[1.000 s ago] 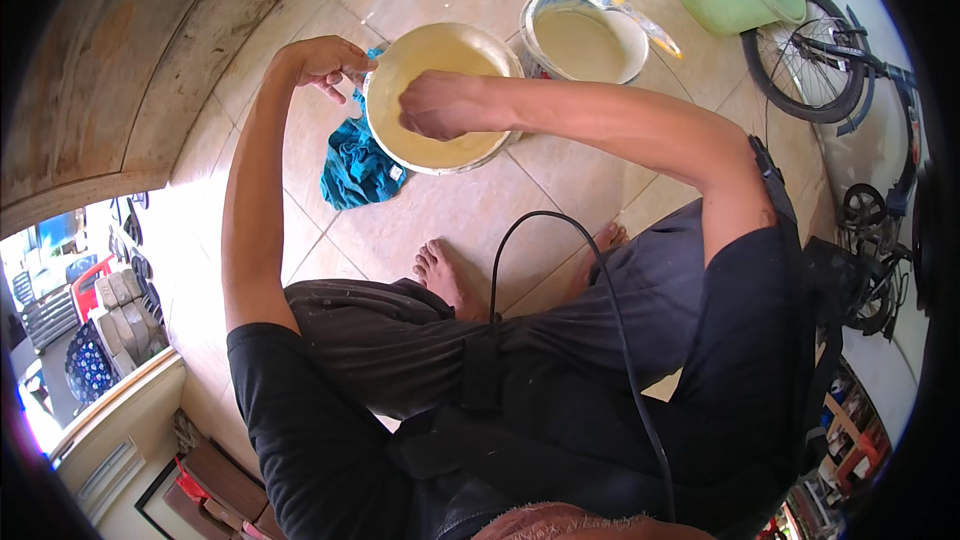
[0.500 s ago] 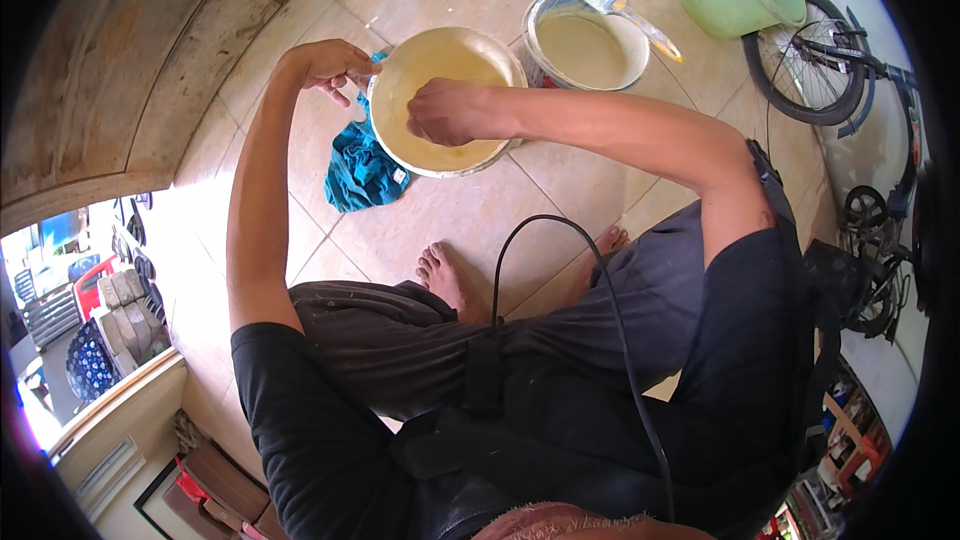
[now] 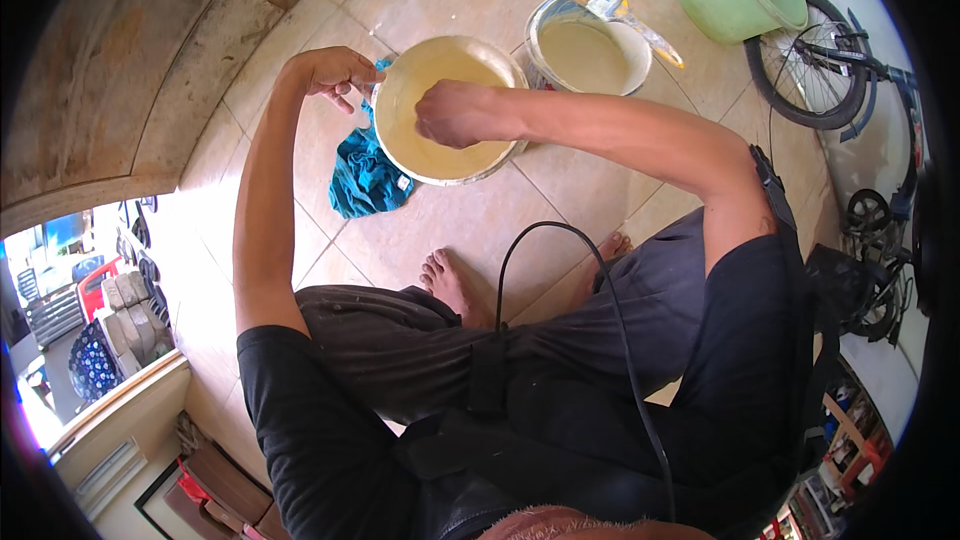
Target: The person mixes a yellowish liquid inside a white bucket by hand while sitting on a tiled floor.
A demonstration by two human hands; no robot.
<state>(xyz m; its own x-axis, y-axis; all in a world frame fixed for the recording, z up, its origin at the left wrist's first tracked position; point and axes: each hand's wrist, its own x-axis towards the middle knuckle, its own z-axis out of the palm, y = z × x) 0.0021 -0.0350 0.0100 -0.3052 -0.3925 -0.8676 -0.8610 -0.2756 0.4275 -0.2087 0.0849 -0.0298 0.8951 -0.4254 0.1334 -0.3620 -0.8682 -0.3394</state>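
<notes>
Bucket [image 3: 450, 58] stands on the floor [image 3: 480, 212], little changed — right hand [image 3: 455, 114] still curled inside, any hold hidden; left hand [image 3: 338, 70] at its rim, grip I can't tell — same work apparently continuing

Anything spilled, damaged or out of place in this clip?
Little stands out. Small white specks dot the tiles beyond the nearer bucket, perhaps dried drips, and a teal cloth lies crumpled beside it, as if dropped. No large spill or clear damage shows.
</notes>
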